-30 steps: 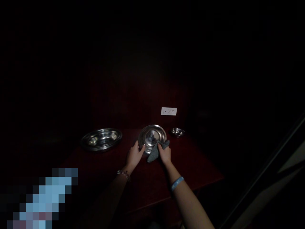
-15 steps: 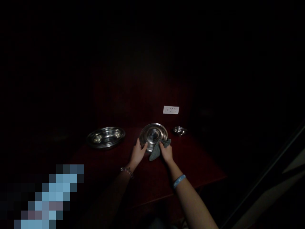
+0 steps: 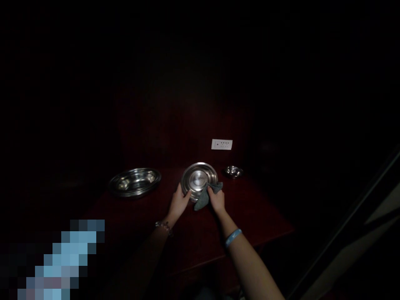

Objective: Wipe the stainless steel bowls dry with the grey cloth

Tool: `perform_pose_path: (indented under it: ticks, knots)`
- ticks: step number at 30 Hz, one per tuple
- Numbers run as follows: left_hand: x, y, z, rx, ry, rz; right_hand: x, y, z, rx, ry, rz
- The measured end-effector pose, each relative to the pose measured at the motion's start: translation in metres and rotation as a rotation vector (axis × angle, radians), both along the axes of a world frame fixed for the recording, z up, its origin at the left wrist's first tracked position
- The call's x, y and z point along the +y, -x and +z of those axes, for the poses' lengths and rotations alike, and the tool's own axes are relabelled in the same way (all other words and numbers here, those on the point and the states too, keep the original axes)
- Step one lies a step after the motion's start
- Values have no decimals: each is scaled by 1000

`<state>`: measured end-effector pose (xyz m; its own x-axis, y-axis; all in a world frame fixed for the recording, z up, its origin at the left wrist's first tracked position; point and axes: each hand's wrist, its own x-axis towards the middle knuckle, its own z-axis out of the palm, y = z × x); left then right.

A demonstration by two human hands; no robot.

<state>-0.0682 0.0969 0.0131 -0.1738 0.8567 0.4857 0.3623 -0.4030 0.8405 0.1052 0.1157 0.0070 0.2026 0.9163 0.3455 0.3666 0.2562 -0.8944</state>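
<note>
The left hand (image 3: 178, 203) has the steel plate (image 3: 199, 181) by its lower left rim, fingers curled round the edge. The right hand (image 3: 216, 200) is closed on a gray cloth (image 3: 203, 199) & presses it to the plate's lower right rim, w/ a corner of cloth hanging down below. The plate is tipped up so its face looks at the person, over the middle of the dark red table (image 3: 200, 241).

What changed: half a sec ago the cloth sat a bit higher, on the plate's face. Now it's down at the rim. The dark spot in the plate's middle is gone & the middle shines bright, so the plate prob. turned a little. Both hands are in about the same spots as before. I think the rubbing w/ the cloth is going round the plate bit by bit & isn't done.

Left of the plate, apart from it, a big steel bowl (image 3: 134, 182) sits on the table. To the right, near the back edge, is a small steel bowl (image 3: 233, 171). Behind them is a white socket panel (image 3: 221, 144) on the wall.

Hard to see: the room is very dark, so almost everything past the table is black. Can't tell if the plate's bottom edge rests on the table or is lifted off it. The plate's back side is hidden. The bottom left corner is a blurred blocky patch (image 3: 59, 262), no telling what's under it. A pale slanted thing at far right is cut off by the edge.
</note>
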Motion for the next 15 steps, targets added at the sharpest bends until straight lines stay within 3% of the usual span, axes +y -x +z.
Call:
perform_pose_path:
  ticks: [10,15]
  knots:
    - [-3,-2,0,-17,22,-62,-3,-2,3,91,-3,-19]
    - [-4,-4,2,-12,30,-54,1,-1,-1,118,0,37]
